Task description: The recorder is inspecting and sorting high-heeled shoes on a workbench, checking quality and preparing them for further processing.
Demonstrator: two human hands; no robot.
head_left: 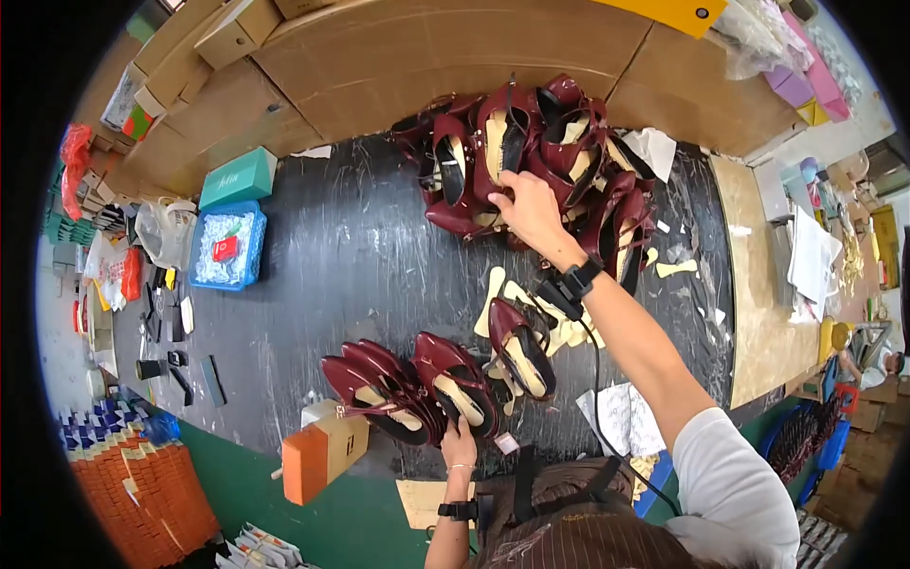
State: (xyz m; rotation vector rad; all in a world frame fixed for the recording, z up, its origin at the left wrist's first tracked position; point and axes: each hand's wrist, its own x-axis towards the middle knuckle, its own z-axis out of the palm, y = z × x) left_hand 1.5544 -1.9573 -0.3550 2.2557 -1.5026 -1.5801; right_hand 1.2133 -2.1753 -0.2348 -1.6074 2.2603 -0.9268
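Cardboard sheets point(398, 71) back the dark table point(313, 266). Far right of centre, the right hand point(529, 211) touches a heap of burgundy shoes point(559, 180); the left hand point(459, 444) touches a near shoe point(462, 389); whether either grips, I cannot tell. Pale cutouts point(496, 289) lie between; a blue basket point(251, 270) stands left.

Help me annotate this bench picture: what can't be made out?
All in the head view:
Burgundy shoe pile: lower shoes, hidden by upper ones.
Right hand: underside and exact grip, hidden by its back.
Teal box: contents, hidden by its walls.
Far-right person: what the hands do, too small.
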